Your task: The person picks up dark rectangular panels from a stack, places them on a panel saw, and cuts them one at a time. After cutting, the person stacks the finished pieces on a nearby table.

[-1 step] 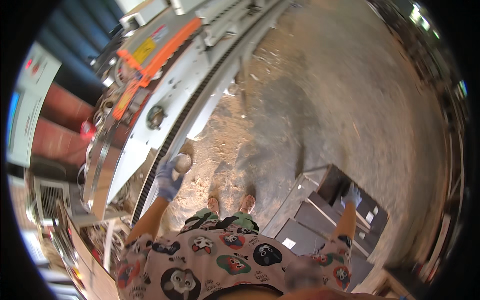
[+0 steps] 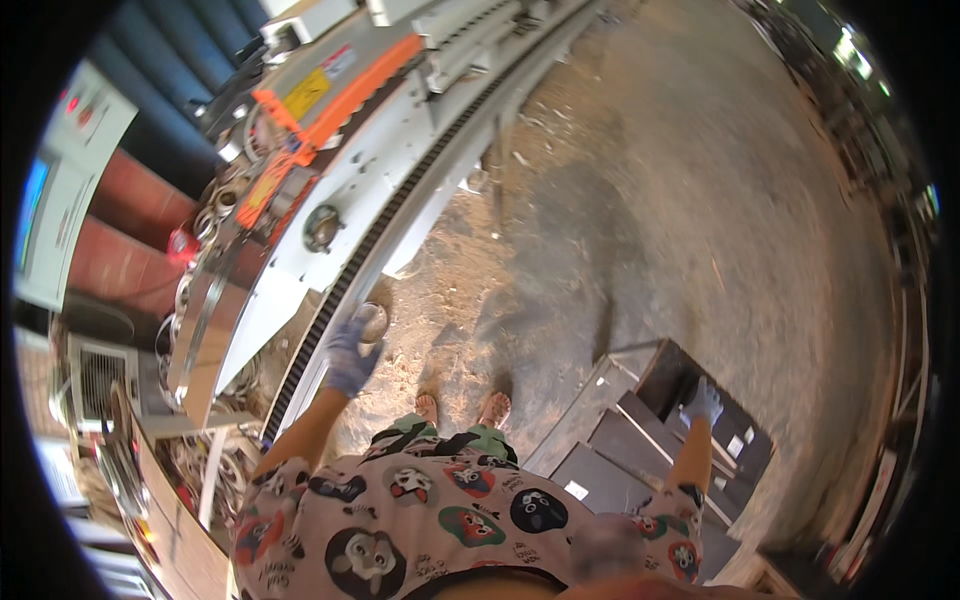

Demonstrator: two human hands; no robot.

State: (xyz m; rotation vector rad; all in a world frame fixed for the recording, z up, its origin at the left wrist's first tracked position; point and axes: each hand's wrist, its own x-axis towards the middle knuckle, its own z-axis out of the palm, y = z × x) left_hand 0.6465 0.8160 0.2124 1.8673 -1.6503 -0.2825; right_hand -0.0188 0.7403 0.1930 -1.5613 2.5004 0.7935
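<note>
My left hand (image 2: 351,362), in a pale bluish glove, hangs by the near edge of a long machine bed (image 2: 345,292). Its thumb stands apart from the fingers, and nothing shows in it. Just past the fingertips is a round, pale object (image 2: 374,322), whose kind I cannot make out. To my right, my right hand (image 2: 702,403), also gloved, touches a stack of dark panels (image 2: 640,438). Its fingers look stretched over a panel near the far end of the stack; blur hides the exact contact. White labels (image 2: 735,446) show on some panels.
A toothed black rack (image 2: 383,210) runs along the bed, with an orange-edged cover (image 2: 352,92) beyond it. A control cabinet (image 2: 72,190) stands at far left. Sawdust (image 2: 455,265) covers the floor near my feet. Stacked material lines the right rim.
The view has shifted slightly, so the machine sits a little farther right and the panels a little lower. My left thumb looks more spread. My right hand stays at the panels.
</note>
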